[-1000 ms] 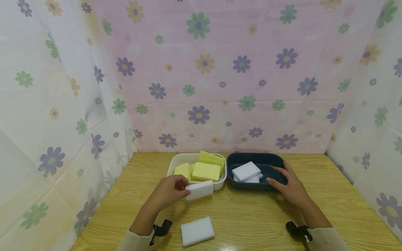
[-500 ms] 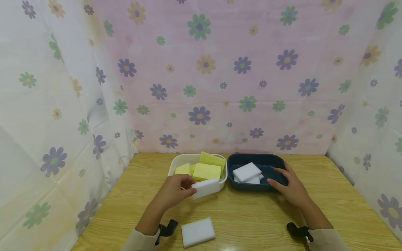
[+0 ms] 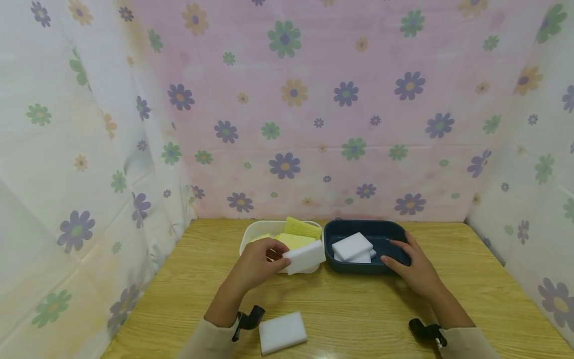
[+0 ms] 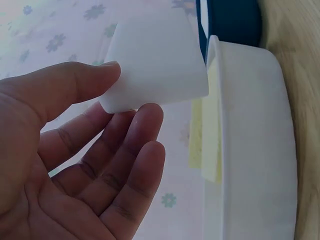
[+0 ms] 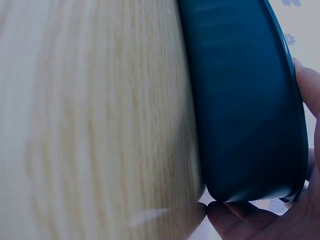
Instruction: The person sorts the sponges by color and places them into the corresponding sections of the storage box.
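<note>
A white sponge block (image 3: 307,257) is pinched between the thumb and fingertips of my left hand (image 3: 259,263), raised in front of the white bin (image 3: 244,238). In the left wrist view the thumb lies on one face of the white sponge block (image 4: 155,55), fingertips under its edge. Yellow sponges (image 3: 303,229) lie in the white bin, partly hidden by hand and block. My right hand (image 3: 419,271) holds the right end of the dark blue bin (image 3: 365,268), thumb over the near rim, other fingers round the end. White sponge blocks (image 3: 352,246) lie in its left half.
Another white sponge block (image 3: 282,333) lies flat on the wooden table (image 3: 354,314), nearer the front, close to my left wrist. The two bins stand side by side near the table's back edge. A flowered cloth (image 3: 314,124) hangs behind and on both sides.
My left hand has moved right and slightly up with the white sponge block, from the white bin's near left to its near right corner. The right hand stays on the dark blue bin.
</note>
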The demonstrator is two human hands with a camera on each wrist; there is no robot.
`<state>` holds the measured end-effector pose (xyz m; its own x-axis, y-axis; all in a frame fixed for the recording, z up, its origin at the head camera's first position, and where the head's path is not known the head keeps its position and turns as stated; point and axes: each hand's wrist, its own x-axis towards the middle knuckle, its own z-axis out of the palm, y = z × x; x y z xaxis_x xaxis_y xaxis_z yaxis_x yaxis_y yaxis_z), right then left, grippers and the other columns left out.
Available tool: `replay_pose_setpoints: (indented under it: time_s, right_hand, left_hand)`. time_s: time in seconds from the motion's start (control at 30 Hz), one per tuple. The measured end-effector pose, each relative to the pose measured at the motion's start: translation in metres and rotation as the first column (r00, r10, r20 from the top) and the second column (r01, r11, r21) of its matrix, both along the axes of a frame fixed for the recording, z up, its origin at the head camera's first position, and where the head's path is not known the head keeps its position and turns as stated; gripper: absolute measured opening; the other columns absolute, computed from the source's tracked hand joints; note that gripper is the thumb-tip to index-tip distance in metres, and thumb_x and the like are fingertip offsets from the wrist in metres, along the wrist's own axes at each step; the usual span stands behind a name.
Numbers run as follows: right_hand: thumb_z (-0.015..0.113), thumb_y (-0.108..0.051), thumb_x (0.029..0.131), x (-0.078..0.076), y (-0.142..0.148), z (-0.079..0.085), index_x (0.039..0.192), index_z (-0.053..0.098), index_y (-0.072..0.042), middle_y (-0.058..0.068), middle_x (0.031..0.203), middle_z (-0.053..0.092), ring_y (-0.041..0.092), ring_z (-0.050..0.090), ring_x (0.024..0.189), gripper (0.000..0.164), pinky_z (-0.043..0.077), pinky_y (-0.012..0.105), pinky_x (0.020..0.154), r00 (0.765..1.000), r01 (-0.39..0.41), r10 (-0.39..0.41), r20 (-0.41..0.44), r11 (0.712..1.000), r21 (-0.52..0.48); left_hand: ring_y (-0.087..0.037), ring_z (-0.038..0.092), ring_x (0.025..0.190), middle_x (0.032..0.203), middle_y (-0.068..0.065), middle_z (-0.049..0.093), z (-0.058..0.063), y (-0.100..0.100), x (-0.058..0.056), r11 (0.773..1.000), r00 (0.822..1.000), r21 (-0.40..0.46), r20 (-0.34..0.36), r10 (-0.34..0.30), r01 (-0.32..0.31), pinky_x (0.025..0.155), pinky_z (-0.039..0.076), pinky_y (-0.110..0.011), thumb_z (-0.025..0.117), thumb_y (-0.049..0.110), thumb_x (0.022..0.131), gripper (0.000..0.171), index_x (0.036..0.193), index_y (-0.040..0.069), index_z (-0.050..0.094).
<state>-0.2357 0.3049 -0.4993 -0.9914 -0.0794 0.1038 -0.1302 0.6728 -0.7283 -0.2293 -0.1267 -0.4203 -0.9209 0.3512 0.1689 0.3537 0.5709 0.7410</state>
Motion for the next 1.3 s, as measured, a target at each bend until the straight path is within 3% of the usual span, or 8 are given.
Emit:
replay_pose_setpoints:
  time_s: [0.6, 1.07, 1.3]
  right_hand:
    - [0.063, -0.058, 0.098, 0.004, -0.003, 0.002, 0.159, 0.040, -0.010, 0.014, 0.174, -0.010, 0.061, 0.009, 0.152, 0.080, 0.024, 0.085, 0.104, 1.000, 0.005, -0.005, -0.004, 1.000, 0.018]
    - [0.064, -0.057, 0.098, 0.002, -0.001, 0.001, 0.158, 0.041, -0.009, 0.014, 0.174, -0.010, 0.060, 0.007, 0.153, 0.080, 0.023, 0.085, 0.104, 1.000, 0.001, -0.001, -0.012, 1.000, 0.006]
    - [0.065, -0.057, 0.098, 0.000, 0.000, 0.000, 0.158, 0.041, -0.009, 0.015, 0.174, -0.009, 0.060, 0.008, 0.153, 0.080, 0.023, 0.085, 0.104, 1.000, -0.001, 0.001, -0.014, 1.000, 0.004]
  left_hand:
    - [-0.010, 0.064, 0.080, 0.090, 0.007, 0.069, 0.001, 0.039, -0.020, 0.999, 0.996, 0.002, -0.066, 0.052, -0.052, 0.070, 0.056, -0.026, 0.081, 0.030, 0.091, 0.018, 0.098, 0.018, 0.071]
    - [-0.010, 0.062, 0.079, 0.084, 0.011, 0.067, 0.002, 0.068, -0.044, 0.995, 0.998, -0.092, -0.061, 0.025, -0.030, 0.069, 0.054, -0.028, 0.079, 0.039, 0.093, 0.018, 0.089, 0.025, 0.069]
    - [-0.008, 0.061, 0.076, 0.083, 0.010, 0.067, -0.001, 0.086, -0.050, 0.996, 0.997, -0.090, -0.068, -0.029, 0.023, 0.066, 0.054, -0.024, 0.079, 0.036, 0.093, 0.017, 0.087, 0.024, 0.069]
